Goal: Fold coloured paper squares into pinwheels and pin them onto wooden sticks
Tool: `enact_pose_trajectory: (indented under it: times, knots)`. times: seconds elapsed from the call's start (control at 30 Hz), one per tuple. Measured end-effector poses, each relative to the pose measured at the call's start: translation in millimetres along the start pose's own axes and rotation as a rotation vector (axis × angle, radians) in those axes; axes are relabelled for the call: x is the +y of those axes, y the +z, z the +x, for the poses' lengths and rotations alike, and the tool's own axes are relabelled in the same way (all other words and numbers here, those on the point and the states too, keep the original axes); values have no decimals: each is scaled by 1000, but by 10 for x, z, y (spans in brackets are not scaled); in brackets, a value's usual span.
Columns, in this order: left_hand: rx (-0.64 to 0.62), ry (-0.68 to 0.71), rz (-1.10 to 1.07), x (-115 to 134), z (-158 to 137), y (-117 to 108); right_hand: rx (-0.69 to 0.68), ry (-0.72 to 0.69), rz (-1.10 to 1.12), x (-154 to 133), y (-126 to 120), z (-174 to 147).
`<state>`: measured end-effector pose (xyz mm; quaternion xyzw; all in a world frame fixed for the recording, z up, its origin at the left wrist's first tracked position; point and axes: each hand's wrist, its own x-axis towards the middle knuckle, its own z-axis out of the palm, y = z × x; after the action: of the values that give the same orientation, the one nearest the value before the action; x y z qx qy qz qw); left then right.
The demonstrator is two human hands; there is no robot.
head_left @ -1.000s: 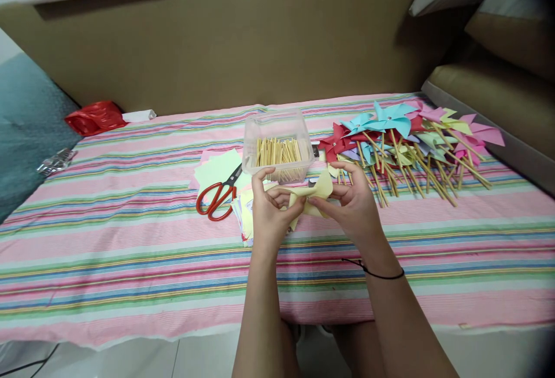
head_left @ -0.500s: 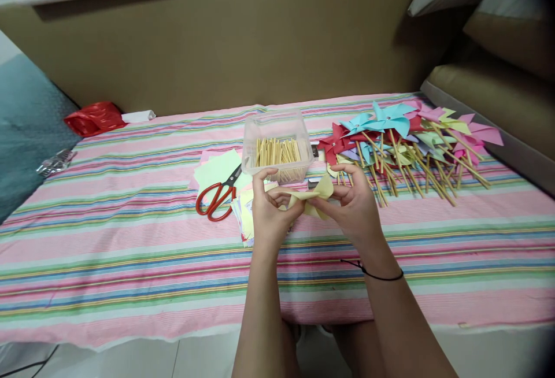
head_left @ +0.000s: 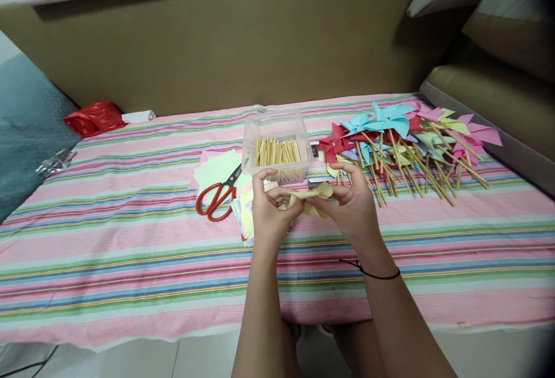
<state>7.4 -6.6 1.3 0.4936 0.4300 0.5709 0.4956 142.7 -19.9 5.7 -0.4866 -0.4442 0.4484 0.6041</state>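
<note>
Between my two hands is a pale yellow paper pinwheel [head_left: 318,194], its blades curled inward and no stick visible on it. My left hand [head_left: 274,210] pinches its left side between thumb and fingers. On the right side my right hand [head_left: 353,207] grips the folded paper, thumb pressed near the centre. Just beyond my hands stands a clear plastic box [head_left: 277,121] of short wooden sticks [head_left: 277,152]. Red-handled scissors [head_left: 217,199] lie left of my left hand, on light green paper sheets [head_left: 217,169]. Small cut papers [head_left: 246,222] lie partly behind my left hand.
Several finished pinwheels on sticks [head_left: 399,147] are heaped at the right. A red plastic bag [head_left: 95,119] and a crumpled clear wrapper [head_left: 56,162] lie far left on the striped cloth [head_left: 130,251]. A brown padded backrest [head_left: 217,48] rises behind.
The upper right blade of the yellow pinwheel is folded down lower than before. Both hands keep their grip and hardly shift.
</note>
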Motion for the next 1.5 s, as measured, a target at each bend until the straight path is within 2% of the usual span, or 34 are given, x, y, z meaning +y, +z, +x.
enact_pose_trajectory:
  times: [0.33,0.53,0.73,1.1,1.5]
  knots:
    - [8,-42,20,49,-10,-6,-41,-55,-60,33,-34,19]
    - [1,-50,-46,17,3,7,-103,-38,-3,66,-59,45]
    - [-31,-86,-61,7,5,-17,-54,11,-5,84,-64,47]
    - [-125,-139,-161,38,7,-30,-43,80,93,90,-89,47]
    - [77,-139,-140,18,29,-12,-79,100,115,45,-45,46]
